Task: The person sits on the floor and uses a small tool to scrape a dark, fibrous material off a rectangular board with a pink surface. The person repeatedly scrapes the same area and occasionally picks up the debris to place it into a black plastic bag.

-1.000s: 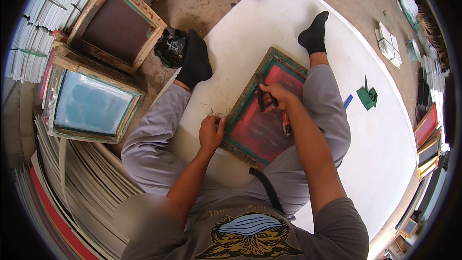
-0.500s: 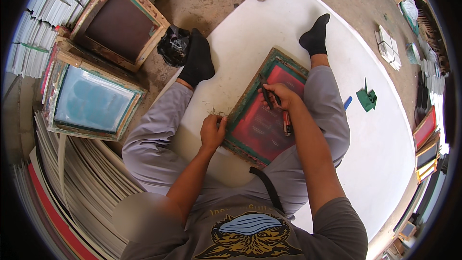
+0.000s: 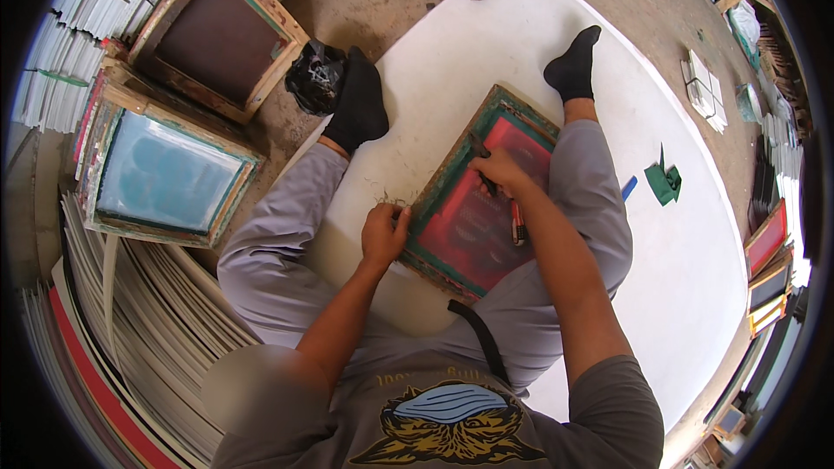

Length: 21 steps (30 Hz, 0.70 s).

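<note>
A screen-printing frame (image 3: 432,201) with a worn green wooden border and red mesh lies tilted between my legs on a white sheet (image 3: 417,78). My right hand (image 3: 504,174) is closed around dark pliers (image 3: 477,146), held over the mesh by the frame's left side. Beneath that wrist, a red utility knife (image 3: 519,224) rests on the mesh. My left hand (image 3: 384,233) is closed at the frame's lower left edge, with its thumb against the wood; its fingertips are partly hidden. Thin scraps (image 3: 395,194) lie just beyond it.
Framed screens, one blue (image 3: 169,175) and one dark brown (image 3: 217,39), lean at the left near a black plastic bag (image 3: 314,78). A green cloth scrap (image 3: 665,182) and a blue strip (image 3: 629,187) lie to the right. Stacked sheets (image 3: 148,313) stand at lower left.
The pliers' handles have come closer together in my right hand, which has turned slightly. My left hand stays at the frame's edge.
</note>
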Each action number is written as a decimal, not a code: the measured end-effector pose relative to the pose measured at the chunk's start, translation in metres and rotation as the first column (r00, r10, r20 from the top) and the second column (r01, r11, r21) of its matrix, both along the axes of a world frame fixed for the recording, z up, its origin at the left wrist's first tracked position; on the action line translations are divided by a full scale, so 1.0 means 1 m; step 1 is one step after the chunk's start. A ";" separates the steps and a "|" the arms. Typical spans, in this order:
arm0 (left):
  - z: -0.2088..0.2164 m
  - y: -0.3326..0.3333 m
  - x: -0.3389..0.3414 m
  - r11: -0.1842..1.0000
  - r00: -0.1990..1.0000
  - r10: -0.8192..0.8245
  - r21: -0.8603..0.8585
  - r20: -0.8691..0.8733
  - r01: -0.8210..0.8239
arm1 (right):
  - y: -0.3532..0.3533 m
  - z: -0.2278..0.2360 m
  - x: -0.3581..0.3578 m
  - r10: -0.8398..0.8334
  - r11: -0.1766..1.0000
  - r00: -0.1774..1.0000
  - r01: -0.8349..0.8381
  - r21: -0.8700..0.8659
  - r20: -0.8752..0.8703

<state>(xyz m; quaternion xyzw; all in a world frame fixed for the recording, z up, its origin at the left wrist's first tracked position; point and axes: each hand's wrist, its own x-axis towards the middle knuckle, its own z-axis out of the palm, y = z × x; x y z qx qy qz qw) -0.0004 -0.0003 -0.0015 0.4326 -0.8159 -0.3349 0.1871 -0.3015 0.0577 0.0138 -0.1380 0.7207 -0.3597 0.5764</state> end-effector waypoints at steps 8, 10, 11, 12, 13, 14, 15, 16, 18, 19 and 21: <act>-0.005 0.001 0.003 1.000 1.000 0.004 -0.016 0.001 -0.004 | -0.002 -0.011 0.010 0.062 0.998 0.914 -0.049 0.042 -0.401; -0.005 0.000 0.001 1.000 1.000 0.000 -0.015 -0.004 0.000 | -0.002 -0.018 0.009 0.109 0.994 0.849 -0.084 0.071 -0.517; -0.004 0.000 0.000 1.000 1.000 -0.007 -0.014 -0.014 0.007 | -0.001 -0.021 0.008 0.117 0.993 0.797 -0.088 0.078 -0.593; -0.004 0.000 0.000 1.000 1.000 -0.008 -0.012 -0.023 0.008 | -0.001 -0.018 0.012 0.130 0.992 0.737 -0.097 0.086 -0.663; -0.003 0.000 0.001 1.000 1.000 -0.004 -0.011 -0.014 0.003 | -0.001 -0.016 0.016 0.141 0.990 0.671 -0.105 0.095 -0.728; -0.002 0.001 0.002 1.000 1.000 0.001 -0.009 -0.006 -0.001 | -0.002 -0.013 0.018 0.144 0.990 0.668 -0.104 0.100 -0.731; -0.001 0.001 0.002 1.000 1.000 0.005 -0.007 0.002 -0.005 | -0.002 -0.005 0.020 0.147 0.989 0.664 -0.103 0.105 -0.733; -0.002 0.001 0.003 1.000 1.000 0.007 -0.008 0.002 -0.007 | -0.003 -0.001 0.022 0.150 0.989 0.661 -0.103 0.109 -0.736; -0.003 0.000 0.004 1.000 1.000 0.008 -0.010 0.000 -0.008 | -0.003 -0.009 0.022 0.137 0.990 0.596 -0.113 0.086 -0.791; -0.003 0.000 0.003 1.000 1.000 0.011 0.000 -0.003 -0.011 | -0.002 -0.013 0.019 0.128 0.990 0.562 -0.117 0.074 -0.817; -0.004 0.001 0.003 1.000 1.000 0.021 0.021 -0.007 -0.021 | 0.000 -0.011 0.005 0.210 0.978 0.789 -0.165 0.131 -0.577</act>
